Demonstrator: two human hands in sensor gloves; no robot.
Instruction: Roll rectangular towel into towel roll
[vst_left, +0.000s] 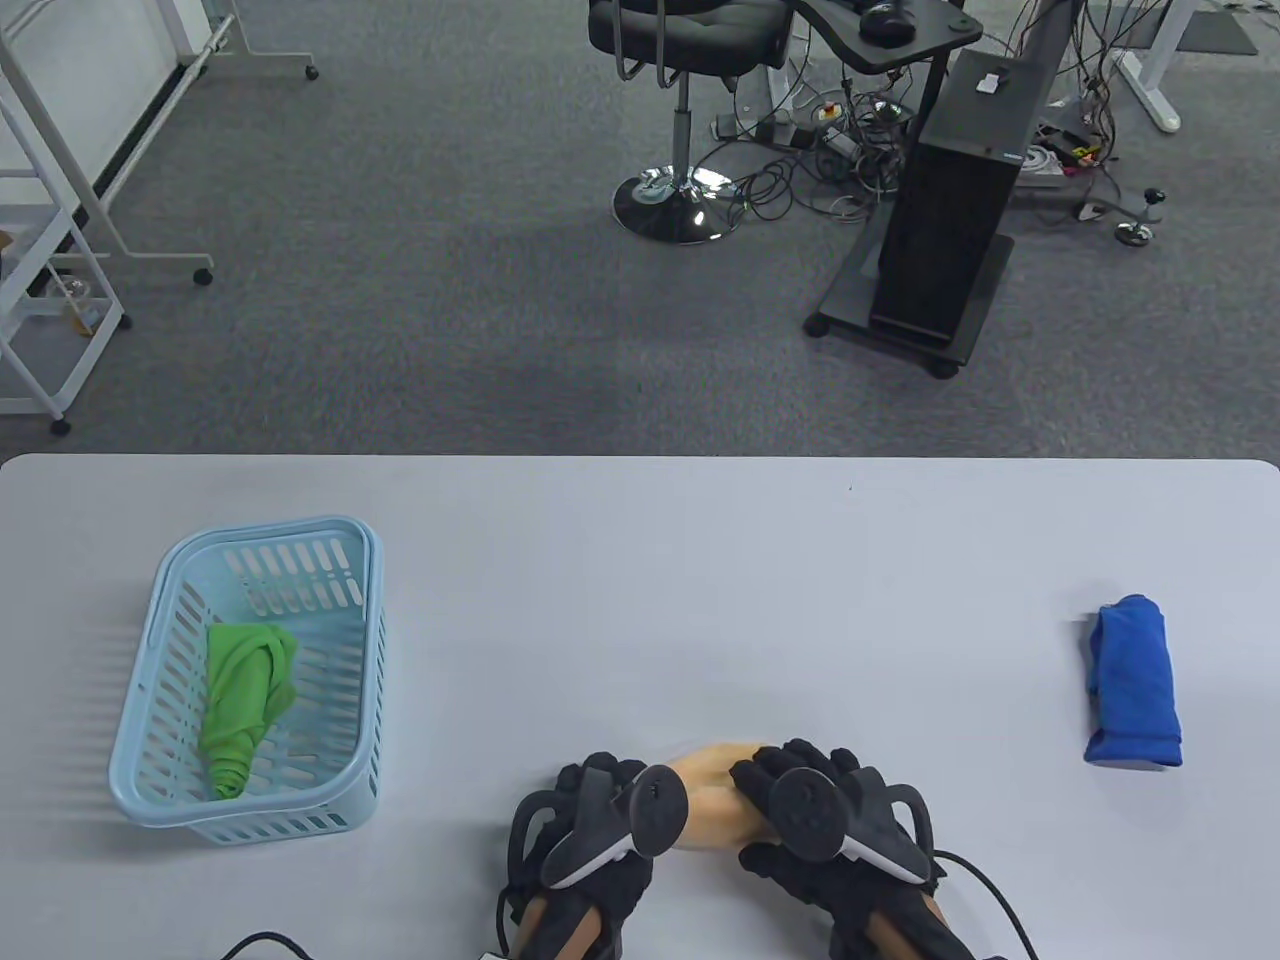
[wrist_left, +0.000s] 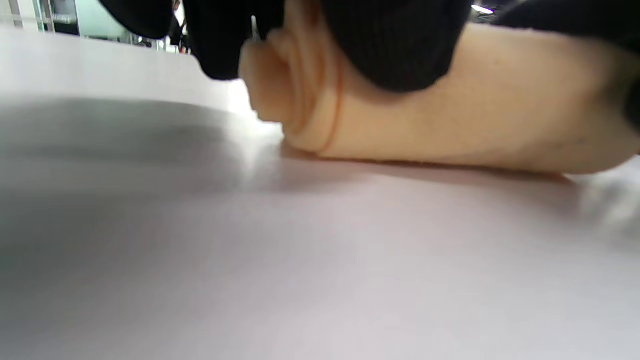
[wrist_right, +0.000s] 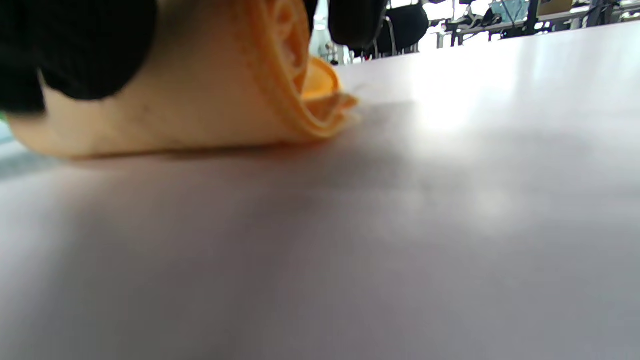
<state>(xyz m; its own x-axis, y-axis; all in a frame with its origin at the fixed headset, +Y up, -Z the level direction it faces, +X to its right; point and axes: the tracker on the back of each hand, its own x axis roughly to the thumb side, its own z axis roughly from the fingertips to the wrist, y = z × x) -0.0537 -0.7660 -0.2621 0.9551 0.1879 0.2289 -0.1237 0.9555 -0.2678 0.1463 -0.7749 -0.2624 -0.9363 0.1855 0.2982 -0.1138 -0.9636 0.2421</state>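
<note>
A peach-orange towel (vst_left: 712, 790), rolled into a short roll, lies on the grey table (vst_left: 700, 600) near its front edge. My left hand (vst_left: 597, 790) grips the roll's left end and my right hand (vst_left: 795, 785) grips its right end, so most of it is hidden in the table view. In the left wrist view the black gloved fingers (wrist_left: 395, 45) curl over the top of the roll (wrist_left: 450, 115), whose spiral end shows. In the right wrist view the fingers (wrist_right: 85, 45) lie over the roll (wrist_right: 165, 100), and its layered end with a loose edge touches the table.
A light blue slotted basket (vst_left: 270, 530) stands at the left with a rolled green towel (vst_left: 245, 700) inside. A rolled blue towel (vst_left: 1135, 680) lies at the right. Beyond the table's far edge are an office chair and a black stand on the carpet.
</note>
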